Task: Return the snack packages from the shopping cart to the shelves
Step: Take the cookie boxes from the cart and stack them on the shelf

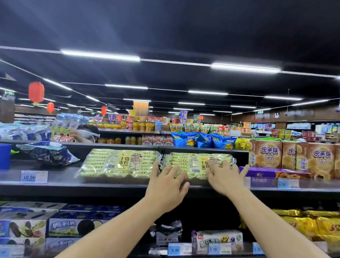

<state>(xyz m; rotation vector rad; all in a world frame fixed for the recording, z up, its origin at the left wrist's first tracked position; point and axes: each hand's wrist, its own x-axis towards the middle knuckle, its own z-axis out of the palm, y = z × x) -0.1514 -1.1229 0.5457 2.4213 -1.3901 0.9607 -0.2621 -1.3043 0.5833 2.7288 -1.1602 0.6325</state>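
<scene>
I have both hands up at the upper shelf (103, 186), laid on the right-hand yellow cake package (183, 160). My left hand (166, 183) sets its straight fingers against the pack's near edge. My right hand (225, 179) lies spread across its right end, thumb pointing toward the purple box (275, 173) just beside it. Neither hand curls round anything; both are flat and loose, pushing rather than gripping.

The package lies on the shelf beside a second yellow cake package (119, 163). Their ends meet, though from this angle I cannot tell whether they only touch or overlap. The shopping cart is out of view.

My worries from here:
- **Sliding off:** the pack's near edge sits close to the shelf lip and the film looks slick. If I take my hands away before it is seated further back, I judge it could slide forward and drop.
- **Riding up:** if I push unevenly with the left hand, the pack may ride up onto its neighbour and skew both.
- **Crushing:** if I press down hard through flat palms, I risk crushing the soft cakes inside.
- **Knocking the box:** a careless sweep of my right thumb could knock the purple box out of line.
</scene>
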